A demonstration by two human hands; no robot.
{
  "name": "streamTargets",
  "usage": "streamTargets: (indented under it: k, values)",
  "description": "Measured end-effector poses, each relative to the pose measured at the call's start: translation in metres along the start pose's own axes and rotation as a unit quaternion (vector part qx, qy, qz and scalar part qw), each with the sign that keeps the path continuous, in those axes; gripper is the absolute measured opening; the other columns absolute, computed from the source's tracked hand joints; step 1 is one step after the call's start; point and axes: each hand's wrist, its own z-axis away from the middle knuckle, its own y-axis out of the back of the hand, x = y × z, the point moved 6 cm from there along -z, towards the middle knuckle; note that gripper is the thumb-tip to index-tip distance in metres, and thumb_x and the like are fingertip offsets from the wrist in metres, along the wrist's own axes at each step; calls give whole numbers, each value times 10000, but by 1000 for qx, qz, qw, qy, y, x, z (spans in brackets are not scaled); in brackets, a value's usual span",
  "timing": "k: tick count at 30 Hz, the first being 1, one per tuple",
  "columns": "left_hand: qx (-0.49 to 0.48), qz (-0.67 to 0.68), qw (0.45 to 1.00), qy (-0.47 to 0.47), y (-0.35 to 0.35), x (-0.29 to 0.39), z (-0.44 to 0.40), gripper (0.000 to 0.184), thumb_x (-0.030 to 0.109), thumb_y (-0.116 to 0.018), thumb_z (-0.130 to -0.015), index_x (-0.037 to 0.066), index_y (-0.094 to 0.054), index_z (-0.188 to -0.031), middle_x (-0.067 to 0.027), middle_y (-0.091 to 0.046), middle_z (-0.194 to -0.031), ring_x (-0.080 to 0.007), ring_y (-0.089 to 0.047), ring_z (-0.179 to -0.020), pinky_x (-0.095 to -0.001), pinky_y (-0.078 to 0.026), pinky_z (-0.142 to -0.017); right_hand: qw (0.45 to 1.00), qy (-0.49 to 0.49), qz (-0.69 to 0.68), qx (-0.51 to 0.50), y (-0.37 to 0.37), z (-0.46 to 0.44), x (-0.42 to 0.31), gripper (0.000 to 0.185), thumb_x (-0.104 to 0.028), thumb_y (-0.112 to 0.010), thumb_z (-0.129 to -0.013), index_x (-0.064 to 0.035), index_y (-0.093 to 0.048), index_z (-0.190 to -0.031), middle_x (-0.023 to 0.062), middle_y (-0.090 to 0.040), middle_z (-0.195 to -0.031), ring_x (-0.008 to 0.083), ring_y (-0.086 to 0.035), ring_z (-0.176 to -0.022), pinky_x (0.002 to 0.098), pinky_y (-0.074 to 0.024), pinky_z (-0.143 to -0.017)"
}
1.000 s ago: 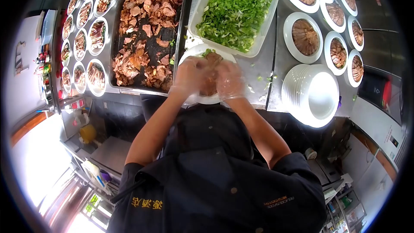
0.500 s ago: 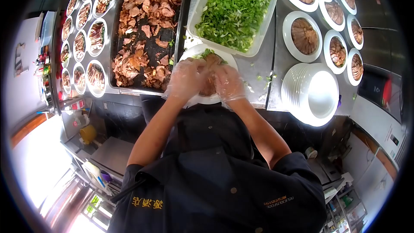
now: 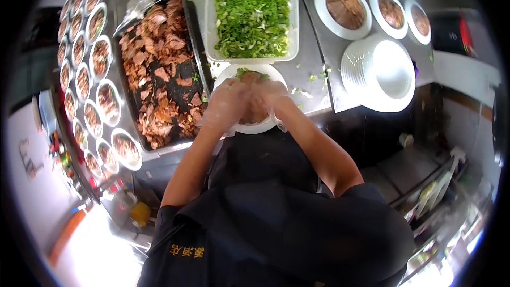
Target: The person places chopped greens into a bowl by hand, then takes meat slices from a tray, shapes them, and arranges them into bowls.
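My left hand (image 3: 228, 102) and my right hand (image 3: 273, 95), both in clear plastic gloves, meet over a white plate (image 3: 256, 128) at the counter's near edge. Sliced brown meat (image 3: 254, 114) lies on that plate, with some chopped green herbs (image 3: 242, 71) at its far side. The fingers of both hands are curled in and pressed together on the meat; motion blurs them, and my hands hide part of the pile. A clear tub (image 3: 295, 21) of chopped greens (image 3: 252, 13) stands just beyond the plate. To the left is a black tray (image 3: 200, 56) of meat pieces (image 3: 154, 37).
Several plates of sliced meat (image 3: 125, 149) crowd the counter's left side. More plated meat (image 3: 345, 9) stands at the back right. A stack of white plates (image 3: 378, 74) sits at the right front edge. Bits of green (image 3: 312, 77) lie scattered on the metal counter (image 3: 311, 56).
The view has turned, so the counter's contents appear tilted and shifted left. My hands stay together over the same plate, with the fingers slightly moved on the meat.
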Motion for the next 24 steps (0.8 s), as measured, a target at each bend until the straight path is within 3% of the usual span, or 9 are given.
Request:
streamTargets:
  k: [3, 5, 6, 9, 12, 13, 18, 19, 24]
  values:
    - [-32, 11, 999, -3, 6, -7, 0, 181, 143, -767, -929, 76, -751, -1097, -196, -746, -1118, -431, -724, -1017, -512, -589, -884, 996, -15, -74, 52, -5, 7, 1, 513, -477, -697, -939, -2, -782, -1114, 159, -815, -1027, 254, -773, -909, 404, -585, -837]
    - [-27, 1, 999, -34, -2, -25, 0, 229, 108, -760, -928, 84, -725, -1153, -196, -742, -1097, -426, -733, -982, -500, -601, -852, 995, 71, -25, 71, -10, 5, 7, 479, -463, -681, -948, -26, -793, -1106, 150, -807, -1006, 245, -758, -878, 395, -582, -840]
    - [-30, 8, 999, -42, -7, -33, 1, 229, 108, -760, -928, 84, -725, -1153, -196, -742, -1097, -426, -733, -982, -500, -601, -852, 994, 64, -25, 80, -14, 2, 18, 479, -463, -681, -948, -26, -793, -1106, 150, -807, -1006, 245, -758, -878, 395, -582, -840]
    - [12, 30, 986, -161, 13, -20, 3, 306, 125, -728, -962, 56, -688, -1257, -228, -734, -1080, -445, -732, -959, -502, -602, -848, 976, 138, 76, 151, -15, 4, 15, 414, -423, -688, -959, -46, -801, -1086, 133, -799, -977, 237, -741, -848, 381, -581, -832]
    - [-32, 97, 983, -153, 11, -31, 1, 338, 167, -698, -999, 29, -678, -1307, -250, -730, -1132, -461, -722, -982, -511, -599, -865, 963, 125, -74, 228, -12, 23, 3, 312, -327, -717, -964, -51, -804, -1081, 108, -793, -927, 207, -722, -827, 377, -578, -808]
    - [-35, 99, 982, -155, 8, -35, 2, 338, 167, -698, -999, 29, -678, -1307, -250, -730, -1132, -461, -722, -982, -511, -599, -865, 972, 67, -67, 216, -11, 28, -3, 313, -313, -715, -968, -46, -803, -1107, 103, -780, -902, 176, -707, -815, 363, -578, -784]
    - [-65, 63, 980, -179, 18, -25, 1, 423, 157, -681, -994, -4, -638, -1383, -274, -716, -1211, -465, -705, -1041, -520, -591, -890, 976, 38, -127, 175, -10, 13, 9, 369, -367, -700, -968, -64, -805, -1150, 114, -806, -955, 234, -740, -864, 372, -581, -832]
    - [-65, 64, 980, -176, 17, -27, 0, 423, 157, -681, -994, -4, -638, -1383, -274, -716, -1211, -465, -705, -1041, -520, -591, -890, 973, 95, -75, 197, -8, 13, 8, 379, -372, -699, -967, -67, -806, -1163, 118, -813, -978, 241, -747, -885, 373, -581, -850]
    - [-54, 62, 979, -186, 0, -43, -2, 424, 107, -679, -973, -16, -622, -1374, -270, -734, -1160, -456, -722, -987, -530, -596, -862, 973, 31, -115, 195, -6, 15, 9, 397, -389, -711, -942, -62, -820, -1139, 126, -823, -1001, 257, -753, -913, 393, -586, -880]
